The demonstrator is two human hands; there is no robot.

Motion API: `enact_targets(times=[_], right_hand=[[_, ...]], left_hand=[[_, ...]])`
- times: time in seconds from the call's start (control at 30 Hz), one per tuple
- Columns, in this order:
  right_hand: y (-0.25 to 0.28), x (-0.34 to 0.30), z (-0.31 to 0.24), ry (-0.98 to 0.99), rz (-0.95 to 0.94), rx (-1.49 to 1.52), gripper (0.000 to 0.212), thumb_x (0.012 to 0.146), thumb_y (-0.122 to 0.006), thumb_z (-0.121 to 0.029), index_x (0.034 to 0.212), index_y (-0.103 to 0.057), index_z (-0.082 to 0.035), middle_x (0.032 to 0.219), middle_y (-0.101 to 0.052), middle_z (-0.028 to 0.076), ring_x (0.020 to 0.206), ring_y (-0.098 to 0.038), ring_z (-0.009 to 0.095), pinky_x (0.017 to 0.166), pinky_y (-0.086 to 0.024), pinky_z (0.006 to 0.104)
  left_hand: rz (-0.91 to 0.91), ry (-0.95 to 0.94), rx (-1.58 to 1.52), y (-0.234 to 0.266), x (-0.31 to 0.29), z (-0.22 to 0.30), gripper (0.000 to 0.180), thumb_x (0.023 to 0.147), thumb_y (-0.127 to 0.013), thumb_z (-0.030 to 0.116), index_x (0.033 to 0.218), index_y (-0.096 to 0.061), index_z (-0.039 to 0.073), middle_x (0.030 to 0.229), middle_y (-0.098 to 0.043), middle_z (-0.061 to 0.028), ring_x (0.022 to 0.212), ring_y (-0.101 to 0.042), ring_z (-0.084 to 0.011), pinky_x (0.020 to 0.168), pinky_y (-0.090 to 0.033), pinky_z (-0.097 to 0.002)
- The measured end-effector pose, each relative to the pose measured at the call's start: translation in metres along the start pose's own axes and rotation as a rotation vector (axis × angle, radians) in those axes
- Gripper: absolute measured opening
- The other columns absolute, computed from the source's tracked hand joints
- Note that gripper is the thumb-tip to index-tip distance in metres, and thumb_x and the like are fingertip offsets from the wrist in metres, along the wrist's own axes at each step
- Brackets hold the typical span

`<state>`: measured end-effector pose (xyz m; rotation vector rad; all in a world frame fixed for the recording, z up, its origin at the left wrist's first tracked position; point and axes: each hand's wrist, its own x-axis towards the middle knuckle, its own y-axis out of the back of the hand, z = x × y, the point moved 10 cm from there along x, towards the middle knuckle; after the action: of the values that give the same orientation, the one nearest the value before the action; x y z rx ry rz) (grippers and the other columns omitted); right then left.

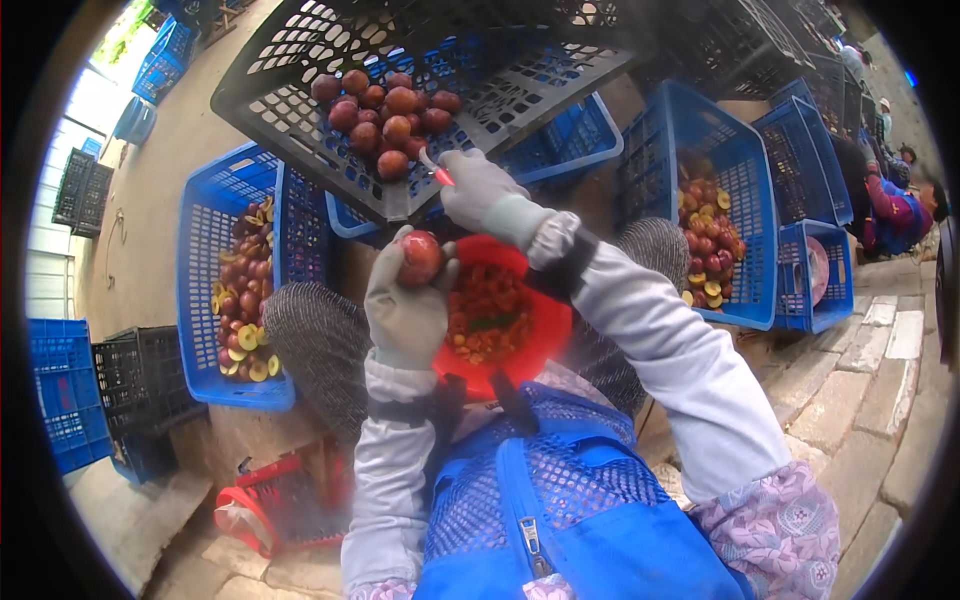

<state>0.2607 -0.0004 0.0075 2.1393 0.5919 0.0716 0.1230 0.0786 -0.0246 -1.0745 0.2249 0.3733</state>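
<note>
My left hand, in a pale grey glove, is closed round a whole reddish plum above a red basin. Small orange-red fruit bits lie in that basin between my knees. My gloved right hand grips a small knife with a red handle and a curved blade. Its blade reaches to the lower edge of a pile of whole plums. That pile sits in the low corner of a tilted black crate.
Blue crates of halved plums stand to my left and right. Another blue crate is under the black one. A red basket sits at lower left. More stacked crates line the left, and a person is at far right.
</note>
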Motion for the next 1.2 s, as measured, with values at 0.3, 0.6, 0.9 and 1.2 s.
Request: enact_targets(times=[0.3, 0.6, 0.9, 1.2], right_hand=[[-0.001, -0.032, -0.035, 0.166, 0.241, 0.259, 0.036, 0.088, -0.046, -0.038, 0.089, -0.064, -0.006, 0.092, -0.061, 0.019, 0.090, -0.058, 0.039, 0.078, -0.046, 0.0466], [-0.013, -0.064, -0.026, -0.006, 0.353, 0.344, 0.040, 0.089, -0.045, -0.040, 0.073, -0.060, -0.007, 0.075, -0.060, 0.017, 0.074, -0.058, 0.038, 0.066, -0.045, 0.0467], [-0.003, -0.082, -0.038, 0.076, 0.467, 0.127, 0.031, 0.084, -0.050, -0.032, 0.066, -0.059, -0.008, 0.065, -0.058, 0.014, 0.061, -0.059, 0.034, 0.056, -0.046, 0.0460], [-0.009, -0.095, -0.052, 0.426, 0.457, 0.028, 0.026, 0.080, -0.056, -0.023, 0.060, -0.054, -0.007, 0.062, -0.054, 0.013, 0.058, -0.056, 0.032, 0.054, -0.044, 0.0430]], left_hand=[[0.004, -0.184, 0.041, -0.001, 0.010, 0.013, 0.034, 0.092, -0.052, 0.032, 0.115, -0.050, 0.006, 0.106, -0.055, -0.0092, 0.101, -0.054, -0.0222, 0.089, -0.045, -0.0381], [0.247, -0.353, 0.760, 0.002, 0.004, 0.023, 0.021, 0.094, -0.050, 0.026, 0.094, -0.048, 0.005, 0.086, -0.049, 0.0002, 0.081, -0.047, -0.0066, 0.070, -0.041, -0.0230], [0.027, -0.715, 1.983, -0.034, -0.004, 0.013, 0.021, 0.085, -0.055, 0.012, 0.102, -0.048, 0.002, 0.089, -0.052, -0.0138, 0.081, -0.054, -0.0312, 0.070, -0.045, -0.0362], [0.005, -0.437, 1.574, -0.011, -0.009, 0.001, 0.025, 0.079, -0.065, 0.013, 0.098, -0.053, 0.002, 0.089, -0.061, -0.0145, 0.082, -0.061, -0.0302, 0.070, -0.048, -0.0348]])
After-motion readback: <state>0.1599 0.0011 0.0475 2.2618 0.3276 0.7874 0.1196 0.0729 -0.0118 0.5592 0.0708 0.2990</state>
